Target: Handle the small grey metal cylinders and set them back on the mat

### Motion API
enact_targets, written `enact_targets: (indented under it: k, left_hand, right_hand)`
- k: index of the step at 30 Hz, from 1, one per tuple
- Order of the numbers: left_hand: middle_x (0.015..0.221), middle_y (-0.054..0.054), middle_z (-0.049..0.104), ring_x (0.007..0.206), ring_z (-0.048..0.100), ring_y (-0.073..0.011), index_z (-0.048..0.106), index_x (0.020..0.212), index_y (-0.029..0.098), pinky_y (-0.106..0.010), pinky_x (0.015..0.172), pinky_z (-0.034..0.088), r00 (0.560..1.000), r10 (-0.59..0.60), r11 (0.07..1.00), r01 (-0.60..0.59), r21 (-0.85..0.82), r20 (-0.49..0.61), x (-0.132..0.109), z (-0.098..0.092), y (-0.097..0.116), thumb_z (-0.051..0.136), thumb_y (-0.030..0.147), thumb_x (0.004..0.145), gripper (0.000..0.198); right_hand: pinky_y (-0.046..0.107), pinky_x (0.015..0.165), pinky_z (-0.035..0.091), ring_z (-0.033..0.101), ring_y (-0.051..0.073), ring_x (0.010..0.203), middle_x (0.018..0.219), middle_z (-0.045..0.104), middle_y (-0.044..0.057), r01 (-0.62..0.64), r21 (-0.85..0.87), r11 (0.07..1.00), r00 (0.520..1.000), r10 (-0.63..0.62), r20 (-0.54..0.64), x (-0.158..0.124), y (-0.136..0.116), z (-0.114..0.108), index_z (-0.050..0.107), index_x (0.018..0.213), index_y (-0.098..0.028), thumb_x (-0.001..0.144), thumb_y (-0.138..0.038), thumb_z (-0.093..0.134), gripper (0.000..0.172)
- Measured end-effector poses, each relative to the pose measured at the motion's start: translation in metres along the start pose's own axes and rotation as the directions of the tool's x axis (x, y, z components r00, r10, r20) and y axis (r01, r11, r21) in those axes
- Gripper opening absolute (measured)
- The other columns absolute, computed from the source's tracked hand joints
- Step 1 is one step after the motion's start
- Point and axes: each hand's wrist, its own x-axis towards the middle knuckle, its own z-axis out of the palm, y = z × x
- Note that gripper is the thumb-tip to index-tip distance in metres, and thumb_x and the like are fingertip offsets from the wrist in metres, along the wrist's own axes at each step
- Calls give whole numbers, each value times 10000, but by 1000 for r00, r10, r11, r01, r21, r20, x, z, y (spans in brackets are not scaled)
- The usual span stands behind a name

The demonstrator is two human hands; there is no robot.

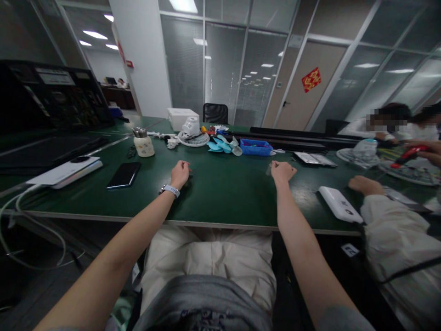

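Note:
My left hand (181,174), with a watch (169,190) on its wrist, rests over the green table with its fingers curled in. Whether anything is inside them is hidden. Further right, my right hand (284,171) is closed, and a small see-through piece (268,170) shows at its left side; its kind is too blurred to tell. Beyond the hands lie light-blue fan blades (220,145), a blue plastic tray (255,147) with small parts, and a white fan grille (193,139) with a white fan part (191,126) on it.
A phone (124,175), a decorated tool jar (144,146) and a white box (183,119) stand on the left. A white device (340,203) lies right, near a co-worker's hand (366,185). Another hand there holds a red tool (409,155). The table's front edge (220,225) is before me.

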Motion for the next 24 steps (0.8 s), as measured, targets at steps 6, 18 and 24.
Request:
enact_targets:
  k: [6,18,24]
  left_hand:
    - [818,-43,712,837,629,-192,613,1017,195,-271,746,413,1000,14,1000,-15,21,16,0,2,0,371,303,873,302]
    - [833,-44,718,857,639,-207,605,1024,209,-287,759,423,999,-1,998,-2,63,55,1,1,0,382,315,867,293]
    - [852,-46,715,818,640,-192,608,1055,197,-286,762,438,997,40,999,-41,8,73,-3,1,5,438,383,862,318]
  right_hand:
    - [448,933,356,532,300,1112,1235,554,169,-118,49,992,992,120,-39,-12,32,-20,553,1272,-197,818,-422,586,508]
    - [383,843,474,619,298,1031,1065,655,191,-283,46,958,947,272,169,-24,40,-29,581,1118,-135,756,-375,684,446]
    - [387,888,438,625,270,1000,1095,659,154,-28,279,960,995,53,-86,-52,-10,-38,518,1202,-160,856,-484,520,475]
